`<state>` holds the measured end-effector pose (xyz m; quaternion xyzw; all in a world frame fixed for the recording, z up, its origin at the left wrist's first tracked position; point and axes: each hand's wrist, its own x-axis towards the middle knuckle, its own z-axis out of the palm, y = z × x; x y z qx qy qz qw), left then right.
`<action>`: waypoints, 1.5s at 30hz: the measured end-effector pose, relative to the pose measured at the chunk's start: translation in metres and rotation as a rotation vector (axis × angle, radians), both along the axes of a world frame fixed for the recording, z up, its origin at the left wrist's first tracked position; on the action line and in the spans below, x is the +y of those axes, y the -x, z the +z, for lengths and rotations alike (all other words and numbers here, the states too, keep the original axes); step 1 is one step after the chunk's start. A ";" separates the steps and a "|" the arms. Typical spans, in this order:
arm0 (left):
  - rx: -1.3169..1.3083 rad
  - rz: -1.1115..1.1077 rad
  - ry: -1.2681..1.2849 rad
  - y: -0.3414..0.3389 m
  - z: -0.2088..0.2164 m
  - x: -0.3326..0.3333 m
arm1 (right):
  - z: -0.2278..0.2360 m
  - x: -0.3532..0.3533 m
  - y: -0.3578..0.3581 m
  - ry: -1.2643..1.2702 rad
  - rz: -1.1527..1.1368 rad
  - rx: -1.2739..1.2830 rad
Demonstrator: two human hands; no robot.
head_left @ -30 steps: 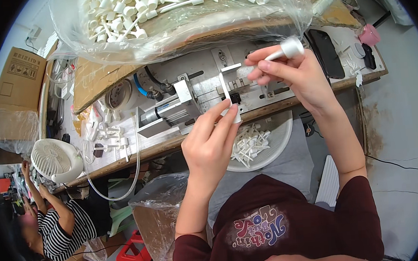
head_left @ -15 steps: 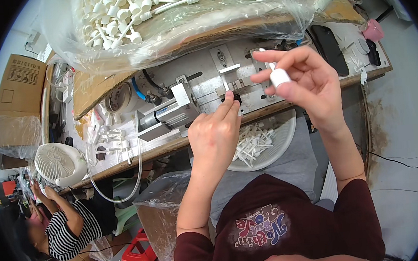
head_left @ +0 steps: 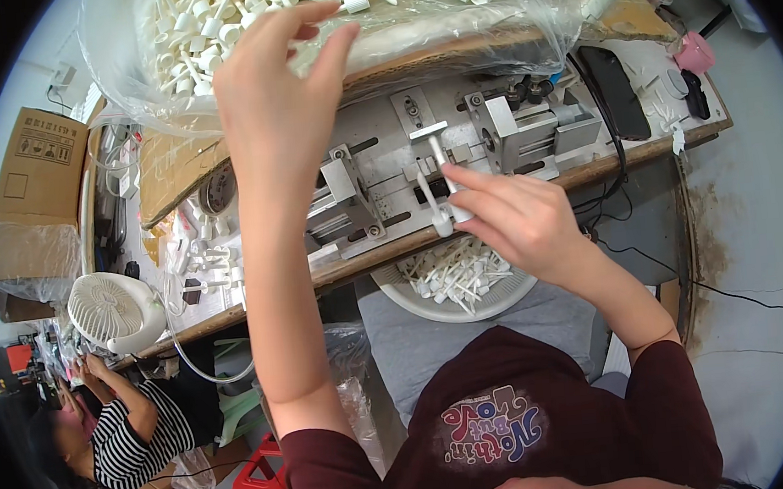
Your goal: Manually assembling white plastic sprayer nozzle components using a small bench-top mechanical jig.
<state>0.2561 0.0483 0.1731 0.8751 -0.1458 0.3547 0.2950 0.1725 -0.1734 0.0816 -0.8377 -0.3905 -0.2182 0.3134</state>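
Observation:
My right hand (head_left: 523, 220) is closed on a white cap with a stem (head_left: 459, 208) at the front of a metal fixture (head_left: 458, 155). A second white stemmed cap (head_left: 442, 221) is beside its thumb, stem up; I cannot tell whether the hand touches it. My left hand (head_left: 282, 78) is raised over the near edge of a plastic-lined box (head_left: 377, 57) heaped with white stemmed caps (head_left: 199, 25). Its thumb and fingers are apart and no object shows in them.
Metal cylinder clamps (head_left: 539, 132) flank the fixture. Below the bench edge, a white basket (head_left: 400, 290) holds several stemmed caps. A black phone (head_left: 614, 89) lies at right, a white fan (head_left: 111, 308) stands at left. A person in stripes (head_left: 144, 429) works farther left.
My left hand has left the fixture and risen to the far left, over the box. My right hand has come down to the fixture with its stemmed cap.

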 end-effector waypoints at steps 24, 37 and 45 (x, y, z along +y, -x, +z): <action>0.062 -0.182 0.245 0.051 0.001 0.002 | 0.019 0.020 -0.017 0.204 0.039 0.160; 0.213 -0.117 -0.112 0.122 -0.086 -0.031 | 0.116 0.098 -0.206 0.342 -0.347 -0.175; 0.259 -0.090 -0.230 0.118 -0.100 -0.036 | 0.089 0.110 -0.210 0.320 -0.376 -0.192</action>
